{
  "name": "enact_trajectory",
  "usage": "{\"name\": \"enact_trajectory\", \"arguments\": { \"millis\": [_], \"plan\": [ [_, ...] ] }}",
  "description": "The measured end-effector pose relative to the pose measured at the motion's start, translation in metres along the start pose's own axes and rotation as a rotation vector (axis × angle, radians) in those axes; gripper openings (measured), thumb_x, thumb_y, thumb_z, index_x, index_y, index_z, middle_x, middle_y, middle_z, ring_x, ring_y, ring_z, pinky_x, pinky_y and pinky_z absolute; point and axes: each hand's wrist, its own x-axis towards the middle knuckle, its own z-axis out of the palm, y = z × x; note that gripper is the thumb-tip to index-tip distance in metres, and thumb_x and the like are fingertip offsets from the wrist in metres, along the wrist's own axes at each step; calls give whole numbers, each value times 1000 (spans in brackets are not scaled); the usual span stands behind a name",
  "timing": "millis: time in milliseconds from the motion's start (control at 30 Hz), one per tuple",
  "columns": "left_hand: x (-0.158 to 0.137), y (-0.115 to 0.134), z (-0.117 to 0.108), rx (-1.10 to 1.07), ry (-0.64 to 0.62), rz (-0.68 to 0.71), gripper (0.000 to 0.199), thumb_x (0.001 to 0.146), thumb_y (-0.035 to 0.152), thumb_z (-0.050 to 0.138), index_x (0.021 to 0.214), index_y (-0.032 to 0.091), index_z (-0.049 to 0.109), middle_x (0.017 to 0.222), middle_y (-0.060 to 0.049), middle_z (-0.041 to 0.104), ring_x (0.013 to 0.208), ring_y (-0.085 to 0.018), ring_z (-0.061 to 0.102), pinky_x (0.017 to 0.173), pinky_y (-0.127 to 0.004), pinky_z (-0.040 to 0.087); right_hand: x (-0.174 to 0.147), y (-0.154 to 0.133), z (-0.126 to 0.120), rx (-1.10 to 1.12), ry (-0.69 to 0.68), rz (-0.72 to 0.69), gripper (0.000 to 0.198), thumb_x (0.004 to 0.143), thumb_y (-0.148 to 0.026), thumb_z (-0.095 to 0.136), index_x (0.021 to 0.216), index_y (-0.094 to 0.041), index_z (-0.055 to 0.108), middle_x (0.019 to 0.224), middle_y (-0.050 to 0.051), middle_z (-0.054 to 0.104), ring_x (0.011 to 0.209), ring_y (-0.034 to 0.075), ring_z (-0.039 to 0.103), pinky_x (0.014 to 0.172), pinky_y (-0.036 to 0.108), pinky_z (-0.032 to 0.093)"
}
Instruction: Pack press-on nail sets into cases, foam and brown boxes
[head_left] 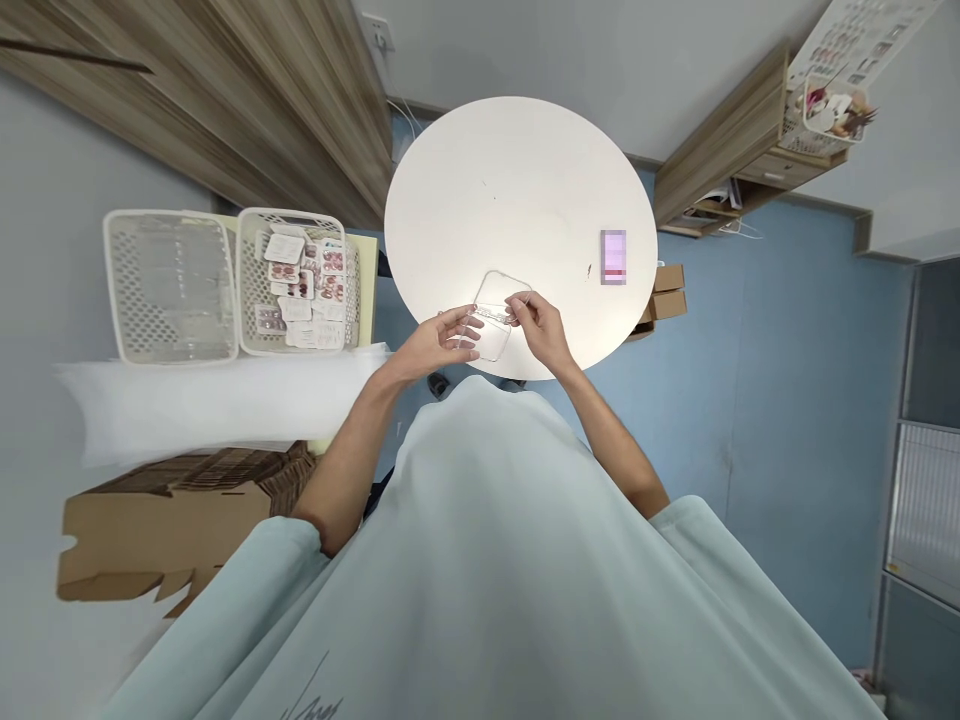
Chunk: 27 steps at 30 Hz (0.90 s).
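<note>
Plastic case (pixel 493 315) is gripped by left hand (pixel 433 343) and right hand (pixel 547 332), shirt script (pixel 313 711) illegible.

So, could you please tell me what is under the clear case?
The table shows through the case; what the left hand and right hand cover there cannot be seen.

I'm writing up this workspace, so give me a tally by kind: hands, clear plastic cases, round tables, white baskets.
Hands (left hand, right hand): 2
Clear plastic case: 1
Round white table: 1
White baskets (two left, one upper right): 3
Total: 7
</note>
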Motion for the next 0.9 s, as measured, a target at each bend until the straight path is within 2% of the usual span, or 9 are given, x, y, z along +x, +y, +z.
{"name": "enact_trajectory", "arguments": {
  "millis": [133, 233, 367, 500, 600, 767, 833, 900],
  "plan": [
    [7, -1, -2, -34, 99, 26, 94, 77, 33, 96, 162, 21, 60, 144, -16, 70, 116, -26, 74, 104, -45, 62, 7, 6, 9, 8, -56, 6, 66, 95, -90, 63, 103, -24, 71, 102, 5, 76, 96, 20, 74, 90, 36, 66],
    [9, 1, -5, -75, 115, 38, 92, 76, 31, 95, 161, 22, 61, 148, -16, 70, 110, -24, 76, 104, -46, 63, 10, 8, 14, 4, -98, 33, 69, 93, -92, 64, 103, -24, 72, 97, 4, 76, 93, 20, 74, 90, 36, 66],
    [1, 0, -11, -145, 183, -9, 78, 74, 30, 95, 148, 20, 72, 145, -16, 74, 118, -29, 77, 105, -47, 66, 17, 14, 25, 0, -164, 89, 69, 91, -92, 67, 109, -25, 76, 100, 4, 78, 91, 20, 76, 93, 37, 67],
    [-19, -10, -26, -242, 364, -71, 60, 77, 28, 94, 134, 17, 78, 139, -16, 78, 127, -33, 76, 111, -49, 65, 34, 31, 43, -20, -205, 142, 69, 97, -90, 59, 115, -26, 78, 107, 5, 79, 92, 20, 79, 94, 36, 67],
    [-41, -21, -44, -302, 499, -113, 56, 77, 25, 94, 131, 18, 78, 138, -15, 79, 125, -31, 78, 114, -49, 64, 53, 54, 55, -160, -220, 178, 59, 103, -79, 60, 122, -26, 77, 115, 6, 80, 94, 20, 79, 97, 38, 66],
    [-80, -38, -72, -326, 634, -151, 55, 79, 26, 93, 131, 22, 77, 138, -11, 79, 124, -28, 79, 115, -48, 63, 80, 101, 77, -571, -306, 171, 36, 103, -39, 74, 131, -17, 75, 129, 15, 77, 108, 26, 75, 108, 43, 60],
    [-92, -44, -78, -335, 676, -161, 54, 78, 28, 94, 129, 22, 77, 139, -11, 79, 124, -27, 79, 115, -47, 63, 86, 118, 89, -705, -346, 188, 38, 100, -30, 76, 135, -15, 72, 135, 17, 73, 114, 28, 74, 108, 43, 59],
    [-100, -49, -83, -355, 715, -174, 56, 76, 28, 95, 128, 22, 77, 138, -11, 79, 123, -27, 79, 114, -46, 63, 90, 133, 101, -805, -369, 212, 45, 98, -29, 79, 140, -16, 69, 142, 18, 69, 120, 30, 72, 105, 44, 60]
  ]
}}
